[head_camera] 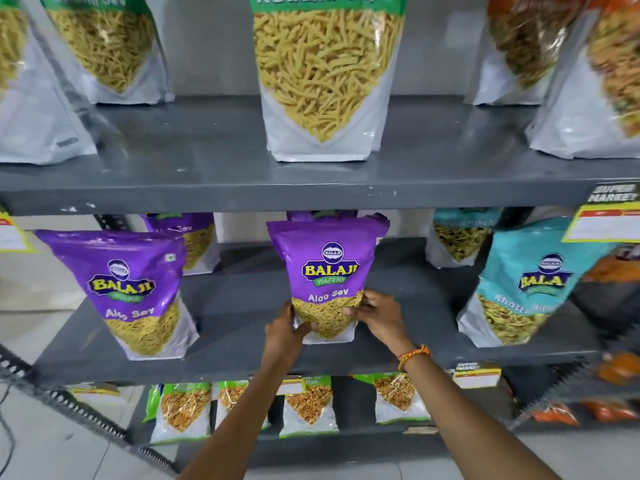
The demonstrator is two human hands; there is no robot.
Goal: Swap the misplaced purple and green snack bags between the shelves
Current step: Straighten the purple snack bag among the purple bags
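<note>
A purple Aloo Sev bag point(327, 268) stands upright in the middle of the middle shelf point(242, 348). My left hand point(285, 329) grips its lower left corner and my right hand point(375, 311) grips its lower right edge. Another purple bag point(128, 289) stands to the left on the same shelf, with one more purple bag point(194, 237) behind it. On the upper shelf point(214, 188), directly above, stands a green-topped sev bag point(325, 74), with further green-topped bags point(107, 43) to its left.
Teal bags point(533, 285) stand at the right of the middle shelf. Orange-topped bags point(526, 46) occupy the upper shelf's right side. Small green-topped packs point(180, 410) line the bottom shelf. Yellow price tags point(602, 223) hang from the shelf edges. A perforated metal upright point(69, 403) runs at the lower left.
</note>
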